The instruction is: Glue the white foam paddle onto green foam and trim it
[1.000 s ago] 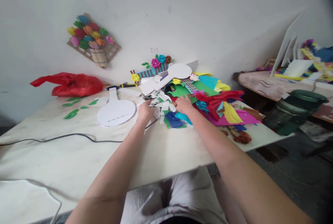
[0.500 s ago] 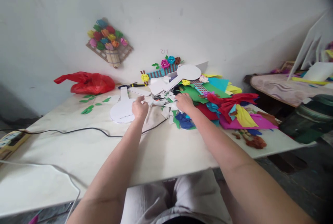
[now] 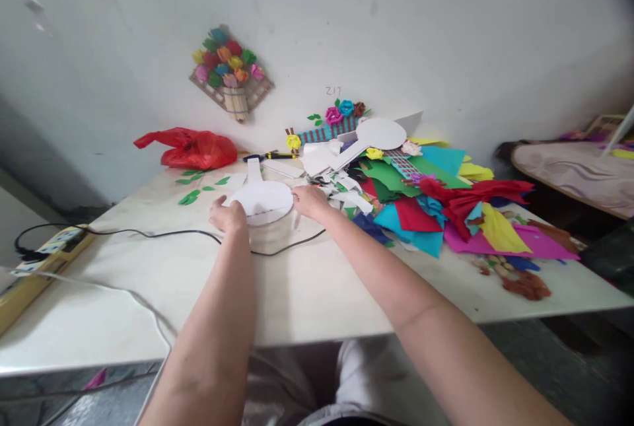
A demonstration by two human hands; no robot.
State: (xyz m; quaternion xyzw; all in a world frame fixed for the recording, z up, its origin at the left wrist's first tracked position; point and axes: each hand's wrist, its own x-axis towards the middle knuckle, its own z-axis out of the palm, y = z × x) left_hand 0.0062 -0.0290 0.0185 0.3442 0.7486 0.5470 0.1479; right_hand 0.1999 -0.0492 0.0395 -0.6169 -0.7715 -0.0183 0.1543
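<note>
my two hands at a worktable (image 3: 321, 297), with a white round-bodied cut-out (image 3: 267, 197) between them, left of centre in the frame. the cut-out lies flat, its narrow neck pointing toward the top of the frame and a dark, broken line crossing the lower part of its body. my left hand (image 3: 228, 214), at the body's left edge, is half curled, thumb set apart from the fingers; whether it grips the edge i cannot tell. my right hand (image 3: 310, 202), at the right edge, has its fingers bent close together, the tips at the rim; whether they pinch it i cannot tell either.

just right of my right hand, white paper scraps (image 3: 352, 196) lie heaped; beyond them, right of centre, are green sheets (image 3: 389, 177), red crepe paper (image 3: 478, 200) and a magenta sheet (image 3: 552, 245). a second white cut-out (image 3: 382, 133) rests on the pile, upper centre. left of centre: green leaf shapes (image 3: 189, 197) and, above them, a red plastic bag (image 3: 203, 150). a black cable (image 3: 148, 235) crosses the table below my left hand; a power strip (image 3: 47, 266) lies at far left.
</note>
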